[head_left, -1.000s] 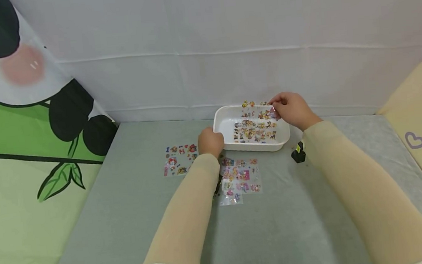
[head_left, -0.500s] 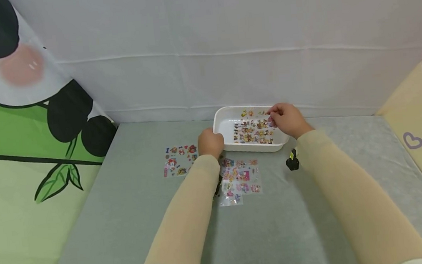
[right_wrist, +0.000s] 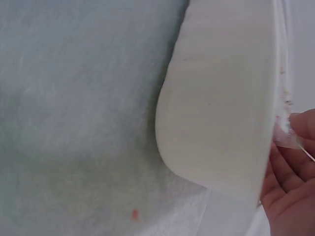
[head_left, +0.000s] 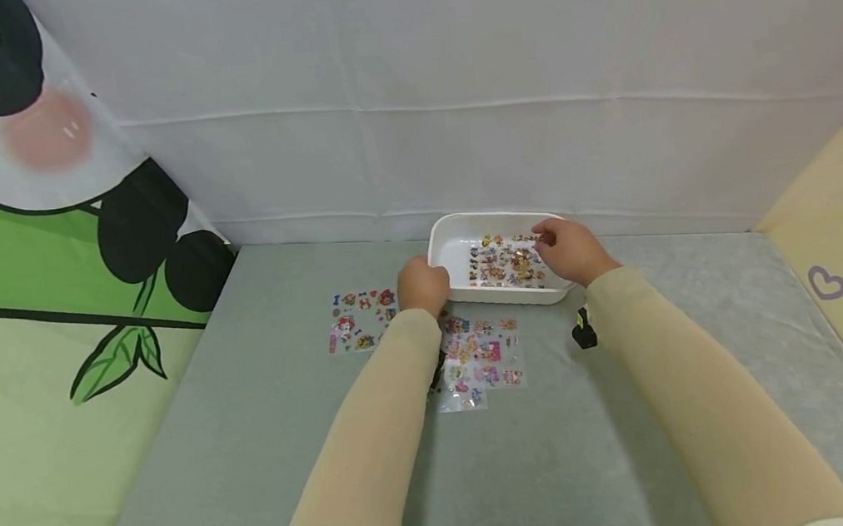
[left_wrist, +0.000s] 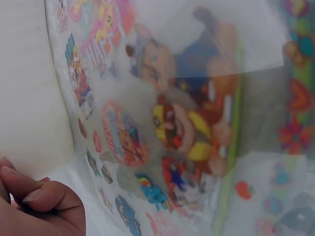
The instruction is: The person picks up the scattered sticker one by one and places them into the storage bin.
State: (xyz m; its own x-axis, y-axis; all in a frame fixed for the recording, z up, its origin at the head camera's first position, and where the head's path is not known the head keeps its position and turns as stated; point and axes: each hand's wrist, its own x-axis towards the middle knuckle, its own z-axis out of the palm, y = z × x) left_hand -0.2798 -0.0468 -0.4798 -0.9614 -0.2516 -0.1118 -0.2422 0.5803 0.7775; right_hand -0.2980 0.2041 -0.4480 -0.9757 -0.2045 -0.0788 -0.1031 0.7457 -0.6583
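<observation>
A white plastic tray (head_left: 507, 295) stands at the back of the table. My left hand (head_left: 423, 286) grips its left end, and the left wrist view shows curled fingers (left_wrist: 47, 196) at the tray wall (left_wrist: 29, 98). Inside the tray lie clear sticker sheets (head_left: 500, 266) printed with small cartoon figures. Over the tray's right end, my right hand (head_left: 574, 251) pinches the edge of a clear sticker sheet. In the right wrist view that sheet's edge (right_wrist: 288, 136) shows between thumb and fingers, just past the rim; most of it is hidden behind the tray wall (right_wrist: 216, 108).
Another sticker sheet (head_left: 361, 322) lies on the grey table cover (head_left: 544, 461), left of the tray. Overlapping sticker sheets (head_left: 484, 354) lie in front of it, partly behind my left forearm. A white cloth wall (head_left: 413, 163) rises right behind the tray.
My right hand has come down and slightly left, lowering the sticker sheet from above the tray's back rim into the tray. The left hand has stayed at the tray's left end.
</observation>
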